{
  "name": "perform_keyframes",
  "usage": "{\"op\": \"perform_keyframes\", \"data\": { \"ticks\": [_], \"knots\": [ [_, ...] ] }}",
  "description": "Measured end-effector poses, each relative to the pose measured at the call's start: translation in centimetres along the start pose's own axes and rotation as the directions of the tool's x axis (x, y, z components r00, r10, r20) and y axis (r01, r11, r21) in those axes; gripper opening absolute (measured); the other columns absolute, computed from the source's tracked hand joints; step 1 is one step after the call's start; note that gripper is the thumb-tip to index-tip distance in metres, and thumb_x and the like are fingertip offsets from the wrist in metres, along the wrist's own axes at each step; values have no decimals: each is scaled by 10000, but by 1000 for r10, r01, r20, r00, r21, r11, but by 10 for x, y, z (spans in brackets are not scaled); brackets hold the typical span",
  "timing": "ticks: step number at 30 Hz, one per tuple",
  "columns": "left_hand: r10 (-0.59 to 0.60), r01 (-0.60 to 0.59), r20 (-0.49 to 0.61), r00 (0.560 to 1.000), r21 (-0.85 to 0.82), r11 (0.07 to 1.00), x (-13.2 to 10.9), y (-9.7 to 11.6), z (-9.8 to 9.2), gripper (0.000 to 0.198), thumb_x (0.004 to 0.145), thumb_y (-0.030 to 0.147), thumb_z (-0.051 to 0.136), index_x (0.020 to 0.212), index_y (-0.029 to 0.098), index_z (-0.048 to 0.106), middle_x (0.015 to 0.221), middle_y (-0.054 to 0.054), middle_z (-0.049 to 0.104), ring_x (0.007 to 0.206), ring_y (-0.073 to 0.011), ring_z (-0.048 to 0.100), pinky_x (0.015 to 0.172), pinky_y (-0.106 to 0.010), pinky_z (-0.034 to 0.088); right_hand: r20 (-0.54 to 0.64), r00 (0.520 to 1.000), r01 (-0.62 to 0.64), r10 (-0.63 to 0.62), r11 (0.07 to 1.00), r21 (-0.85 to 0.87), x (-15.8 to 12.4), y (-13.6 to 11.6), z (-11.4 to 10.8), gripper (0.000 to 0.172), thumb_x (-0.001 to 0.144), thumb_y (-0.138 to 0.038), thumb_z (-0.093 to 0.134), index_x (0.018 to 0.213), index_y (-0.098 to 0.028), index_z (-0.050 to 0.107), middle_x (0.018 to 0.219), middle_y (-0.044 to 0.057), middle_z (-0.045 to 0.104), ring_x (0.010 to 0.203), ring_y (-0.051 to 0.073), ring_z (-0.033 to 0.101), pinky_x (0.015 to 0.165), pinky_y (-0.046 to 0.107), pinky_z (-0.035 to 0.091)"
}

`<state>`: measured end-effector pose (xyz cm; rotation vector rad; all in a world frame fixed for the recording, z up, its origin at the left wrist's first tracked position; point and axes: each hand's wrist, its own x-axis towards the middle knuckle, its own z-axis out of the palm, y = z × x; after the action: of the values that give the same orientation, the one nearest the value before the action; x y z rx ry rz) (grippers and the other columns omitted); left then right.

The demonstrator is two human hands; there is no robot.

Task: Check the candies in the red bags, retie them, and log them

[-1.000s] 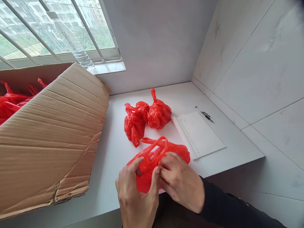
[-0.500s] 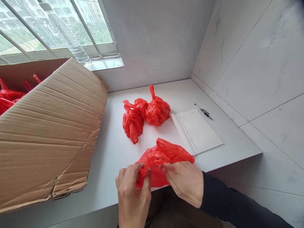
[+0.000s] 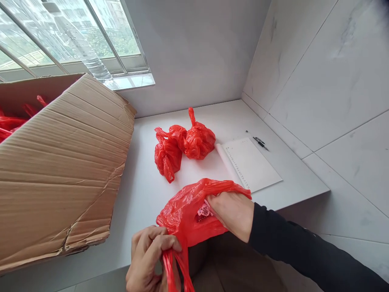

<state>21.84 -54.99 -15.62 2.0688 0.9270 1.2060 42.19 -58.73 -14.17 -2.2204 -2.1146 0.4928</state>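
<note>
A red plastic bag [image 3: 185, 211] is held over the front edge of the white counter [image 3: 142, 194]. My left hand [image 3: 148, 259] is closed on the bag's handles, which hang down from the fist. My right hand [image 3: 232, 213] is pushed into the bag's mouth, fingers hidden inside the plastic, next to a small pink label. Two tied red bags [image 3: 182, 148] lie together further back on the counter.
A large cardboard box [image 3: 60, 166] tilts on the left with several red bags [image 3: 15, 119] inside. A sheet of paper [image 3: 251, 162] and a pen [image 3: 257, 140] lie at the right near the tiled wall. A plastic bottle [image 3: 82, 52] stands by the window.
The bag was bunched between both hands on the counter. Now it is opened out, my left hand has pulled the handles down and toward me, and my right hand has gone inside.
</note>
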Motion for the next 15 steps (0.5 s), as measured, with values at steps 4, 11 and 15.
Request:
{"op": "perform_keyframes", "data": {
  "ticks": [4,11,15],
  "knots": [
    [-231,227,33,972,86,970,-2,2,2,172,801,256,653,749,248,490,735,8,475,702,-175,443,609,-280,359,-46,998,46,-43,998,49,-1,9,4,288,809,-83,609,1085,-155,645,1009,112,727,885,286,699,753,355,534],
    [-449,449,-33,893,142,882,1,5,6,254,831,338,679,706,235,483,683,44,436,576,-117,399,520,-233,358,-152,983,107,-100,993,41,-3,26,26,498,776,-73,624,1268,-149,602,1227,146,663,1125,308,609,977,425,497],
    [-372,369,-20,928,191,910,2,-1,1,147,832,296,637,969,247,612,945,-9,589,800,-159,570,618,-232,460,-246,967,91,-67,992,87,-3,31,35,221,928,-223,510,1093,-196,655,1117,107,678,1096,288,608,991,433,478]
  ]
}}
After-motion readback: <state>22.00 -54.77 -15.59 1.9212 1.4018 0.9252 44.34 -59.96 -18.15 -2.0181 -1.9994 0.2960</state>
